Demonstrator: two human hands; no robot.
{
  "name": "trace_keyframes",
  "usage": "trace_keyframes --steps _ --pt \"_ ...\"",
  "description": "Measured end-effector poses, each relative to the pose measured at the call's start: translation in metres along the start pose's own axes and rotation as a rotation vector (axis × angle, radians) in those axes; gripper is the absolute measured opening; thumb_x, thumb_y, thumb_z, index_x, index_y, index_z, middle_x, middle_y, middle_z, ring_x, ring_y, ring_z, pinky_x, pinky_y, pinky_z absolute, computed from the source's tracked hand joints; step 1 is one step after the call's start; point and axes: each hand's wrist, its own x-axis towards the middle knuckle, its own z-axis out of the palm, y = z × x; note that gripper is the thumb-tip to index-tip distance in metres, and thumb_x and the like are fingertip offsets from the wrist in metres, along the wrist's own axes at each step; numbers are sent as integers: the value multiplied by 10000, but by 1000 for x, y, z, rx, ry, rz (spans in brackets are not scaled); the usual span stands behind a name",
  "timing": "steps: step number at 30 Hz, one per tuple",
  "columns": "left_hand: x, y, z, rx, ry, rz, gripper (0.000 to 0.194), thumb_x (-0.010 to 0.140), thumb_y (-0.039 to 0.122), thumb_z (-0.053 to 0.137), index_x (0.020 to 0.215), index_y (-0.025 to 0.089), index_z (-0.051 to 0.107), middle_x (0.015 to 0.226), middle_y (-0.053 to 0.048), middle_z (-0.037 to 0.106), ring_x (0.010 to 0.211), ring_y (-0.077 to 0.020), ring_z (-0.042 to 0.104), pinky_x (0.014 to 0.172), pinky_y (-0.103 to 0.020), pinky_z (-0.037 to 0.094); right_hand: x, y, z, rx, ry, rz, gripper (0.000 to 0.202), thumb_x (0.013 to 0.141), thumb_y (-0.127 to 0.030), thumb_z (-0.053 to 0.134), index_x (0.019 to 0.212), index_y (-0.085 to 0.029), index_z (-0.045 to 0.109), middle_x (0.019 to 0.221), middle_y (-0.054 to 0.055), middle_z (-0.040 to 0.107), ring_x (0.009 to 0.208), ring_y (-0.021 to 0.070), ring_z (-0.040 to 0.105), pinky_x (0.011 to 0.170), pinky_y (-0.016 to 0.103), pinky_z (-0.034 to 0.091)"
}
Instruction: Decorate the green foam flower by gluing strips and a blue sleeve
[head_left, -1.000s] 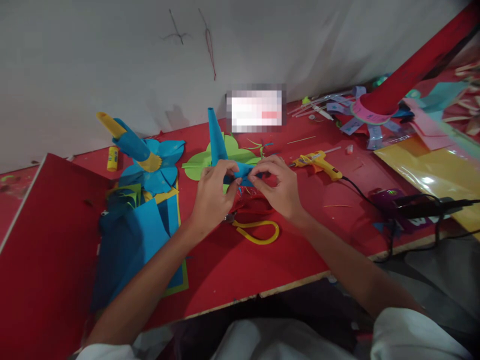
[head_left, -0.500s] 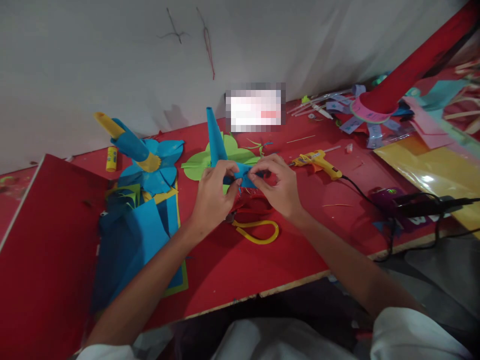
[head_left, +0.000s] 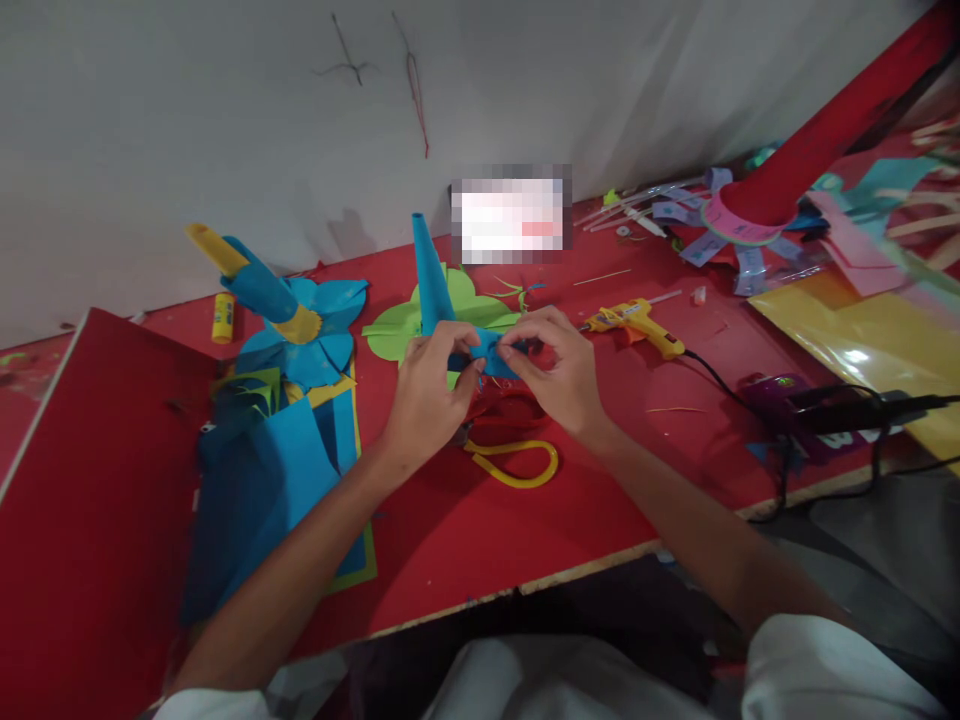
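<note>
Between my two hands is a small piece of blue paper [head_left: 496,355]. My left hand [head_left: 435,385] pinches its left end with thumb and forefinger. At its right end, the fingertips of my right hand [head_left: 556,365] are pressed together on it. Just behind stands a rolled blue paper cone [head_left: 431,270] on a green paper flower [head_left: 390,325], partly hidden by my left hand. Below my hands lie scissors with a yellow handle loop [head_left: 536,482] and a red one [head_left: 510,412]. Their blades are mostly out of sight.
A blue paper flower with a yellow tube [head_left: 300,325] and a glue stick [head_left: 223,318] are at left, above blue paper sheets [head_left: 262,490]. A yellow glue gun [head_left: 637,325] lies right, its cord trailing to a power strip [head_left: 862,410]. A red panel [head_left: 105,500] rises at far left.
Almost nothing differs. My fingers have shifted very slightly on the blue paper, and both hands stay in the same place.
</note>
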Motion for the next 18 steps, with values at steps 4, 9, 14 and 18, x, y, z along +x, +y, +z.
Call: trace_keyframes --steps 4,9,14,18 --pt "1 -3 0 -37 59 -5 156 946 294 674 1044 244 563 924 -4 666 861 -169 653 789 -320 537 0 -4 -1 67 40 47 116 953 -358 690 1035 -276 687 960 12 658 868 173 616 795 343 521" --pt "6 -8 -4 -91 234 -49 281 961 476 678 1047 251 533 964 -22 621 866 -158 631 785 -315 558 1 -4 0 179 147 180 266 977 -505 639 1132 -291 611 901 5 641 824 178 623 790 356 525" --pt "6 -5 -7 -62 345 -53 313 962 512 669 1050 249 525 1017 -42 614 911 -170 634 811 -333 571 -2 0 8 313 72 290 415 922 -569 695 1229 -318 570 1004 26 696 978 216 692 898 403 563" --pt "1 0 -2 -58 330 -37 280 971 481 667 1058 247 539 1035 -44 629 938 -175 646 830 -340 576 -8 0 18 420 31 343 590 865 -580 757 1346 -343 511 1185 54 698 1100 237 695 942 430 586"
